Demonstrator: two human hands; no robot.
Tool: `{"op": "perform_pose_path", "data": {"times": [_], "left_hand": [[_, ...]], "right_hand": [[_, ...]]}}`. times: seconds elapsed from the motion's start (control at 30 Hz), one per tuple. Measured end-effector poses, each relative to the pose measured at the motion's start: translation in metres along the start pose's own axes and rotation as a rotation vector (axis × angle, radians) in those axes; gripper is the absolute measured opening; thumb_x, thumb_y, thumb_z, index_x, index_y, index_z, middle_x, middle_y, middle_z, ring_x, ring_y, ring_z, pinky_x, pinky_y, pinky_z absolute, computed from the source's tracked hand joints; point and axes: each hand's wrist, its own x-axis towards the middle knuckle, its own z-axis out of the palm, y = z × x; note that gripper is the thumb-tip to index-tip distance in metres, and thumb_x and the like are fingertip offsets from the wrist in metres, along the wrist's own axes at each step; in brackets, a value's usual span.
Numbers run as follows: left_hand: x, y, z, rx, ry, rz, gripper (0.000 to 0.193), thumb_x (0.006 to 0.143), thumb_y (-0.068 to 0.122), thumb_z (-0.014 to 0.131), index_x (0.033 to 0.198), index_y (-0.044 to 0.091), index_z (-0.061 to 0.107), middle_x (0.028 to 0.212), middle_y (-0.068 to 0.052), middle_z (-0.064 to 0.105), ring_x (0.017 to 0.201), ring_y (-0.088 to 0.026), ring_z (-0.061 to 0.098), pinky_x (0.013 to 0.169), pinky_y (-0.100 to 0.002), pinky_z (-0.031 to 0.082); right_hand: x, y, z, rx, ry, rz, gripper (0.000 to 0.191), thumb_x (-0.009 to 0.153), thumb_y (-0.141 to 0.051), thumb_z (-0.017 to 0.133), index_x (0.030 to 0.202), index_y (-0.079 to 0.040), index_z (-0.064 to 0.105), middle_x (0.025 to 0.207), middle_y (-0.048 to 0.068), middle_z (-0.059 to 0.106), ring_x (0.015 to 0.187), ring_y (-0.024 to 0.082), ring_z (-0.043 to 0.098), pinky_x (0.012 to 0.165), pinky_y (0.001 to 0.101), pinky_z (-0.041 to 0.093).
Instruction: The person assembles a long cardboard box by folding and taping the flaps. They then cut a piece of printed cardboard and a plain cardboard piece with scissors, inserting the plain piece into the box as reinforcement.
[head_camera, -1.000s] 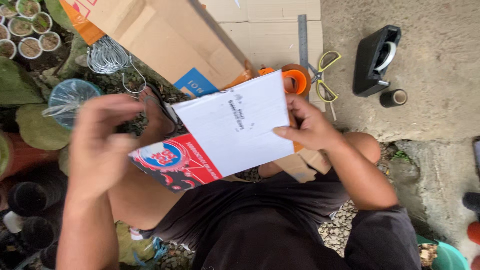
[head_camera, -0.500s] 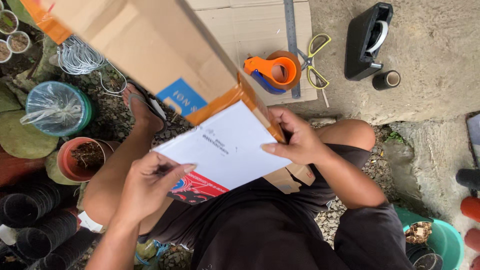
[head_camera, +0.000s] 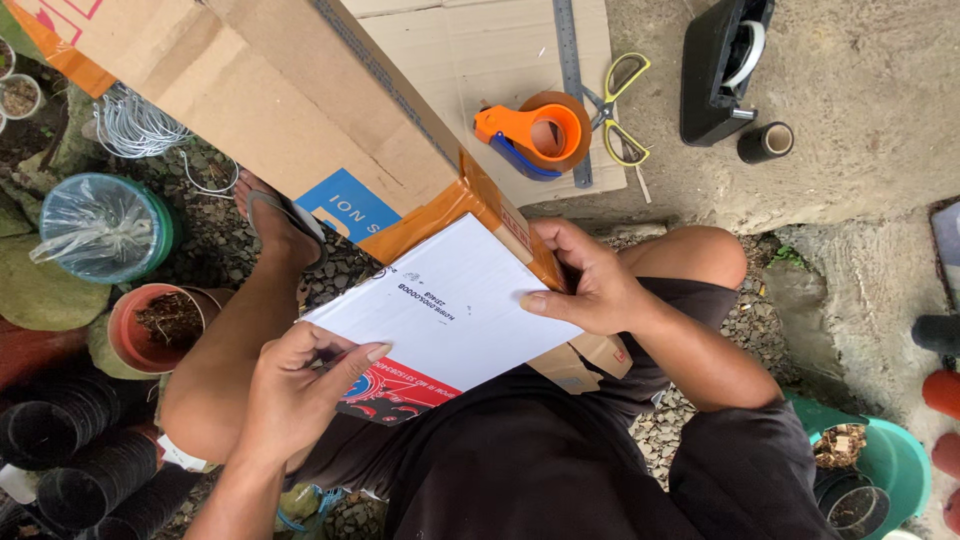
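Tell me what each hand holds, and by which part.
Both hold the flat white paper parcel with a red printed edge: the left hand pinches its near corner, and the right hand grips its far right edge.

We wear dark shorts (head_camera: 560, 470), bare arms with no sleeves showing, a flip-flop sandal (head_camera: 285, 212) at left.

Bare concrete floor (head_camera: 860, 100), gravel ground (head_camera: 200, 215), plant pots (head_camera: 160, 325) at left, daylight
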Motion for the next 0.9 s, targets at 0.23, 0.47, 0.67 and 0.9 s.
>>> {"op": "perform_pose_path", "data": {"times": [0.23,0.47,0.67,0.9], "left_hand": [[-0.001,-0.007,0.000,0.037,0.001,-0.023,0.022,0.084,0.001,0.081,0.076,0.001,0.061,0.072,-0.005,0.070,0.066,-0.005,0.059,0.057,-0.022,0.048],[0.001,0.007,0.008,0.132,0.046,0.124,0.025,0.085,0.006,0.083,0.093,0.001,0.060,0.088,-0.005,0.068,0.079,-0.007,0.060,0.068,-0.023,0.049],[0.009,0.108,-0.025,0.780,0.334,0.896,0.096,0.064,0.045,0.097,0.129,-0.007,0.050,0.120,-0.022,0.052,0.121,-0.034,0.050,0.108,-0.046,0.043],[0.082,0.184,0.038,1.217,-0.497,0.518,0.120,0.059,0.063,0.090,0.143,-0.003,0.037,0.118,-0.029,0.065,0.114,-0.044,0.062,0.100,-0.050,0.048]], "right_hand": [[-0.004,-0.006,0.001,-0.014,-0.043,0.054,0.062,0.099,-0.007,0.070,0.151,0.003,0.039,0.134,0.009,0.060,0.123,0.011,0.056,0.107,0.0306,0.046],[0.004,-0.010,-0.004,-0.173,-0.043,0.058,0.058,0.098,-0.009,0.072,0.147,0.002,0.044,0.130,0.008,0.063,0.118,0.010,0.056,0.104,0.0281,0.048],[0.051,-0.060,-0.019,-0.436,-0.206,0.118,0.061,0.094,-0.022,0.074,0.143,0.001,0.046,0.119,0.012,0.070,0.103,0.015,0.067,0.088,0.0319,0.055],[0.112,-0.158,0.006,-1.053,-0.574,0.139,0.069,0.082,-0.038,0.077,0.139,-0.007,0.053,0.086,0.015,0.074,0.074,0.025,0.074,0.066,0.0378,0.056]]}}
